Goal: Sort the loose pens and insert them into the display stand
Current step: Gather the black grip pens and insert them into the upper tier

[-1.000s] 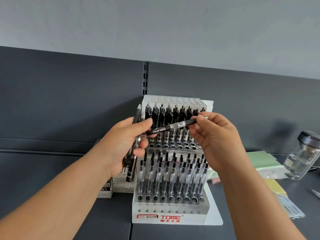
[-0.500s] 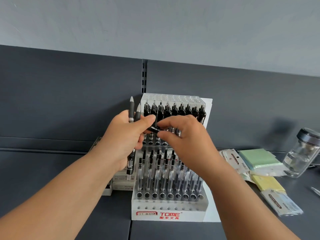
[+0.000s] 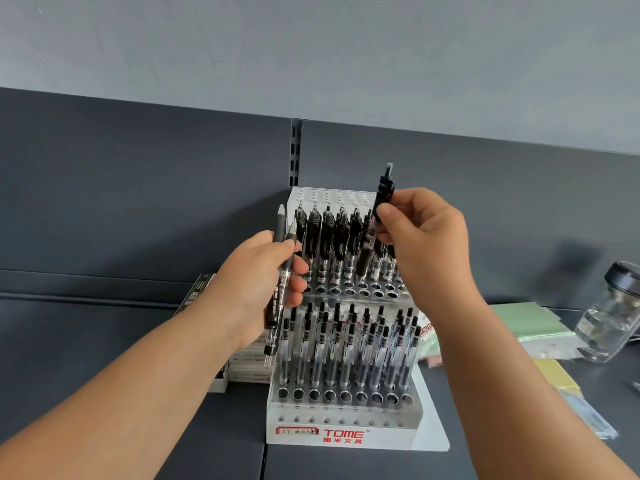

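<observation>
A clear tiered display stand (image 3: 341, 436) with a red TOME label stands in the middle, with rows of black pens in its upper and lower tiers. My left hand (image 3: 256, 285) is closed around two loose pens (image 3: 281, 271), held upright just left of the stand. My right hand (image 3: 419, 233) pinches a black pen (image 3: 382, 192) near its clip end. That pen stands nearly upright, its lower end among the pens at the right of the upper tier.
Small pen boxes (image 3: 242, 368) lie behind the stand on the left. At the right are green and yellow sticky-note packs (image 3: 530, 323) and a glass jar with a black lid (image 3: 613, 313). The dark shelf back panel (image 3: 138, 202) rises close behind.
My right hand took the black pen from across my left hand, turned it upright and carried it to the right side of the upper tier. My left hand dropped slightly with its pens.
</observation>
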A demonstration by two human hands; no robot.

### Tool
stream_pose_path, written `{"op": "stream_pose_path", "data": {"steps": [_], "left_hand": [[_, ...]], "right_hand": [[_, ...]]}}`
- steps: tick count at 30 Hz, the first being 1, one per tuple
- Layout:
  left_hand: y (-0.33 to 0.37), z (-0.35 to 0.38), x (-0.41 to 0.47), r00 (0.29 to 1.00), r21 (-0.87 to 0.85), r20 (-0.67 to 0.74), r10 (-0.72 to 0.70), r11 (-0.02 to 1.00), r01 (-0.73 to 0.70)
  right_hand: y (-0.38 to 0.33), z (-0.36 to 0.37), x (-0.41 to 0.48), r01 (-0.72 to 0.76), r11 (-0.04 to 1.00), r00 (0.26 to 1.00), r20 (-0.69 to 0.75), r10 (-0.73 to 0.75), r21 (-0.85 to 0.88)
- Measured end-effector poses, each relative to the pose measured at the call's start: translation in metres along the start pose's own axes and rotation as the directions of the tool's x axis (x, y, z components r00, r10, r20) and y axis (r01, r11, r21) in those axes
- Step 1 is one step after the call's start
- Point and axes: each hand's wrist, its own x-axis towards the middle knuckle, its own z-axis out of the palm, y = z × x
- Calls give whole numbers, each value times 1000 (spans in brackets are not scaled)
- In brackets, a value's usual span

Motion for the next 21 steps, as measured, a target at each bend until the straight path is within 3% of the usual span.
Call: {"op": "stream_pose_path", "data": {"steps": [5, 10, 17, 21], "left_hand": [[-4, 1, 0, 999, 10, 43, 22, 1000, -22], [-5, 0, 0, 998, 14, 61, 33, 999, -34], [-5, 2, 1, 999, -84, 27, 17, 996, -15], [0, 1, 2, 998, -92, 45, 33, 995, -29]], "right_hand": [[16, 9, -2, -45, 998, 999, -13, 44, -51], [34, 15, -13, -105, 942, 990, 58, 130, -319], [29, 14, -12, -106, 919, 988, 67, 142, -381], [19, 9, -21, -30, 932, 999, 14, 38, -361]]}}
